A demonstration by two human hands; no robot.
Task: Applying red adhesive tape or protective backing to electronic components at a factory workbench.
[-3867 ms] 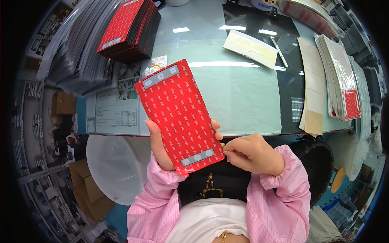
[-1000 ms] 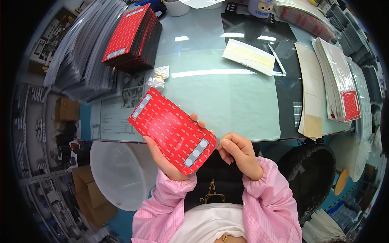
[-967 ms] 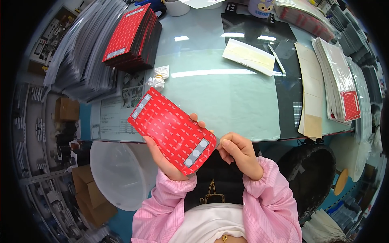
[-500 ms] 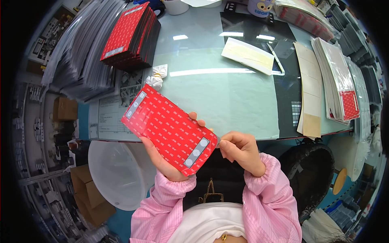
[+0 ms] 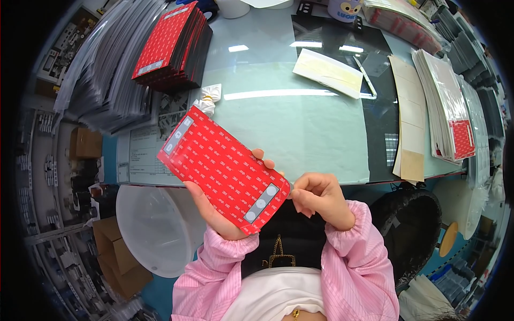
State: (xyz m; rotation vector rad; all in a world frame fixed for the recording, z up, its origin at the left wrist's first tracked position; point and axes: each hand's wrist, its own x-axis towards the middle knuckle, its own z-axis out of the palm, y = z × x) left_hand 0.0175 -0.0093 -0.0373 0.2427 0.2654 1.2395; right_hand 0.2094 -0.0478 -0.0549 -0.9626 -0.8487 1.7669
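Panel (image 5: pixel 225 171) clasped edge-to-edge in left hand (image 5: pixel 215 216), right hand (image 5: pixel 320 200) pinched at its corner, catch unclear; likely corner-picking, next calls for steady support.

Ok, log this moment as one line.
Left hand: holds red patterned rectangular panel | Right hand: pinched closed at panel's rightmost corner, hold unclear | Behind, left: stack of red-topped rectangular panels
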